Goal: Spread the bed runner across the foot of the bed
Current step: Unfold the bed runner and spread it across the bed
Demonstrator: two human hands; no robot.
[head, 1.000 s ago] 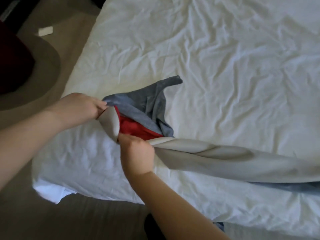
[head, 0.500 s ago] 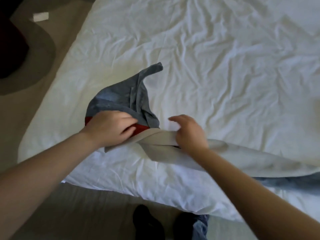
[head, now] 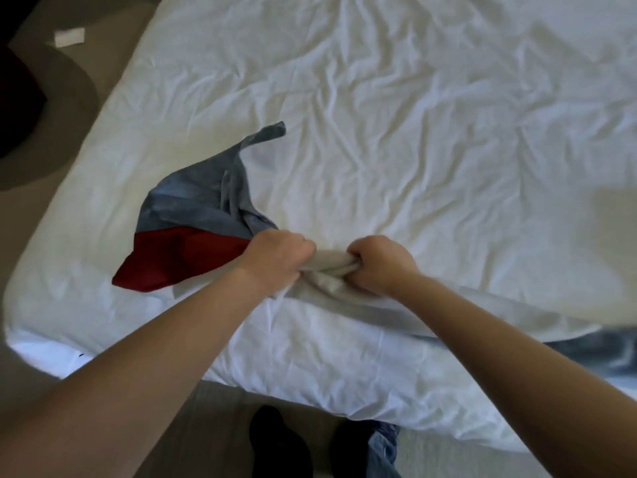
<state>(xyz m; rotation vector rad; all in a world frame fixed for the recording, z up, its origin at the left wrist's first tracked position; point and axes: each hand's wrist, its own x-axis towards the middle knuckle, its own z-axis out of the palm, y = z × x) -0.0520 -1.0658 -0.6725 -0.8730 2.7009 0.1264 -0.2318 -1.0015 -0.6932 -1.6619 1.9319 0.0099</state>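
The bed runner (head: 193,215) lies bunched near the foot of a bed with a wrinkled white sheet (head: 413,139). Its left end is fanned out, blue-grey on top with a red band below, and one thin corner points up the bed. Its pale grey underside is twisted into a rope that trails off to the right edge. My left hand (head: 275,260) grips the twisted cloth where the red band ends. My right hand (head: 379,263) grips the same rope a short way to the right, fingers curled round it.
The mattress corner (head: 38,326) is at the lower left, with beige floor (head: 51,208) beside it. A dark rounded shape (head: 20,94) and a small white card (head: 69,36) lie on the floor at the upper left. My dark feet (head: 279,443) stand below the bed's front edge.
The left end of the runner has opened out flat, showing more of the red band. Both hands have come together on the twisted grey part, my left hand shifting right along it.
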